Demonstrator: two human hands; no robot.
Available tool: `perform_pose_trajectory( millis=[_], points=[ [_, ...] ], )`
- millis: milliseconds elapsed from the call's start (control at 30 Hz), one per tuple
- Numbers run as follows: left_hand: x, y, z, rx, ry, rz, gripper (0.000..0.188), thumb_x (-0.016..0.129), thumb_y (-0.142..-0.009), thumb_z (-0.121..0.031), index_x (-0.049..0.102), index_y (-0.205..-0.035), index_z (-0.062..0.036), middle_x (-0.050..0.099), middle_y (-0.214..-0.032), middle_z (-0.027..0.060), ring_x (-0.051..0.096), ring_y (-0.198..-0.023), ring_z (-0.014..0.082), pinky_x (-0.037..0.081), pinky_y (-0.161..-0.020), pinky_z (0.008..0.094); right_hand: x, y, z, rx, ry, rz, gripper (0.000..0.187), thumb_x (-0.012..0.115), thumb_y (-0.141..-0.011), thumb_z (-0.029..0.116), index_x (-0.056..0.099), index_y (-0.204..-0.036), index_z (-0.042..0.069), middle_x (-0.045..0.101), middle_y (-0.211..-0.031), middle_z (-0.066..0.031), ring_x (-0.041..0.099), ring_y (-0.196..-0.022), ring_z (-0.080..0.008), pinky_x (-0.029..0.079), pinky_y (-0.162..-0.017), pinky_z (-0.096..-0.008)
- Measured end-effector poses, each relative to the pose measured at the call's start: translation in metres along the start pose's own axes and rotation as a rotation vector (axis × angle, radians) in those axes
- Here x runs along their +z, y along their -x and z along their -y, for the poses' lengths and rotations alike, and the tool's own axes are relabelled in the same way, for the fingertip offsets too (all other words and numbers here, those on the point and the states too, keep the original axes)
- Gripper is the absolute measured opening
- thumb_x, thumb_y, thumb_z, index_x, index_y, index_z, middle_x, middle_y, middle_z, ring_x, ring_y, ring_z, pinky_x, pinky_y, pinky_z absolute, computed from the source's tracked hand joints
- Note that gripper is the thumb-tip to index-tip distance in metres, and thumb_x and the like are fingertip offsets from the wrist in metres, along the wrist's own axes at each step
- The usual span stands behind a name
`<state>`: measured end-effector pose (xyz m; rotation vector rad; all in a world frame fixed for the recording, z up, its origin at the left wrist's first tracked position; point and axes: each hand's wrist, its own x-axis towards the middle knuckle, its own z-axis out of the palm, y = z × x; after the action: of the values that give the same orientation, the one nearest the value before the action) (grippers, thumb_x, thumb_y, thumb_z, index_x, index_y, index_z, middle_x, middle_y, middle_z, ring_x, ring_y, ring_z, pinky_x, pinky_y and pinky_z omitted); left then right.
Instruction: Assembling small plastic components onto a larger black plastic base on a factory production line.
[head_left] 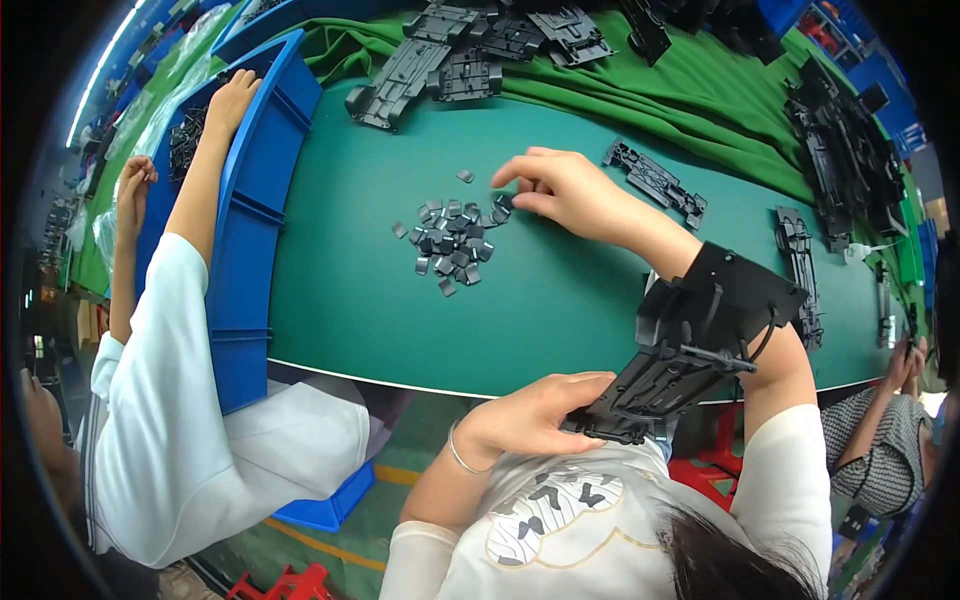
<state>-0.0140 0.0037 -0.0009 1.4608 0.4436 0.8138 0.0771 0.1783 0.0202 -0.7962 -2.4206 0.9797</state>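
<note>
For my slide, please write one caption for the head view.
Left hand holding a black frame, right hand beside a pile of small dark pieces on a green table.

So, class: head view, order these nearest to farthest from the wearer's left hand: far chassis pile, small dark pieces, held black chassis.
1. Held black chassis: in the left hand.
2. Small dark pieces: ahead, mid-table.
3. Far chassis pile: table's far side.
</note>
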Motion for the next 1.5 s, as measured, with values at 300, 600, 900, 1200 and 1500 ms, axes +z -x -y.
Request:
perform_pose_trajectory(
  millis=[300, 600, 900, 1200, 1500],
  points=[
    [0.005, -0.004, -0.001, -0.133, 0.264, -0.152, 0.048, 0.064, -0.065, -0.009, 0.042, -0.104, 0.0081, 0.052, -0.093, 0.0164, 0.05, -0.089, 0.0192, 0.038, -0.08, 0.0272, -0.012, -0.004, -0.008, 0.302, -0.169, 0.061, 0.012, 0.058, -0.068, 0.0, 0.047, -0.072, 0.001, 0.048, -0.066, -0.0022, 0.045, -0.06, -0.008, 0.039, -0.053, -0.0234],
    [0.011, -0.011, -0.001, 0.096, 0.391, -0.644, 0.059, 0.056, -0.068, 0.009, 0.026, -0.117, -0.0008, 0.042, -0.111, 0.0112, 0.045, -0.102, 0.02, 0.036, -0.088, 0.0321, -0.063, 0.128, 0.04, 0.574, -0.339, -0.132, 0.012, 0.057, -0.069, -0.002, 0.051, -0.079, -0.002, 0.055, -0.071, -0.0037, 0.053, -0.065, -0.0091, 0.043, -0.058, -0.0218],
    [0.014, -0.016, -0.002, -0.029, 0.302, -0.652, 0.058, 0.055, -0.068, 0.01, 0.025, -0.117, 0.0007, 0.043, -0.109, 0.0123, 0.046, -0.1, 0.0196, 0.038, -0.086, 0.0306, -0.055, 0.176, 0.041, 0.514, -0.195, -0.136, 0.009, 0.05, -0.074, -0.004, 0.052, -0.082, -0.004, 0.055, -0.073, -0.0068, 0.055, -0.063, -0.0128, 0.044, -0.059, -0.0225],
    [0.015, -0.016, -0.001, -0.019, 0.276, -0.666, 0.058, 0.056, -0.068, 0.009, 0.024, -0.117, 0.0018, 0.043, -0.109, 0.0131, 0.047, -0.099, 0.0204, 0.038, -0.087, 0.0313, -0.046, 0.173, 0.042, 0.614, -0.321, -0.242, 0.008, 0.053, -0.072, -0.002, 0.052, -0.08, 0.0, 0.054, -0.069, -0.005, 0.053, -0.057, -0.0125, 0.042, -0.051, -0.0221],
    [0.014, -0.016, 0.0, -0.034, 0.232, -0.672, 0.06, 0.056, -0.068, 0.01, 0.023, -0.117, 0.0023, 0.043, -0.109, 0.0129, 0.047, -0.1, 0.0207, 0.039, -0.086, 0.0314, -0.037, 0.169, 0.033, 0.177, 0.329, -0.254, 0.014, 0.057, -0.061, -0.004, 0.051, -0.072, 0.002, 0.047, -0.066, -0.0083, 0.049, -0.064, -0.0241, 0.04, -0.055, -0.0306]
  ],
)
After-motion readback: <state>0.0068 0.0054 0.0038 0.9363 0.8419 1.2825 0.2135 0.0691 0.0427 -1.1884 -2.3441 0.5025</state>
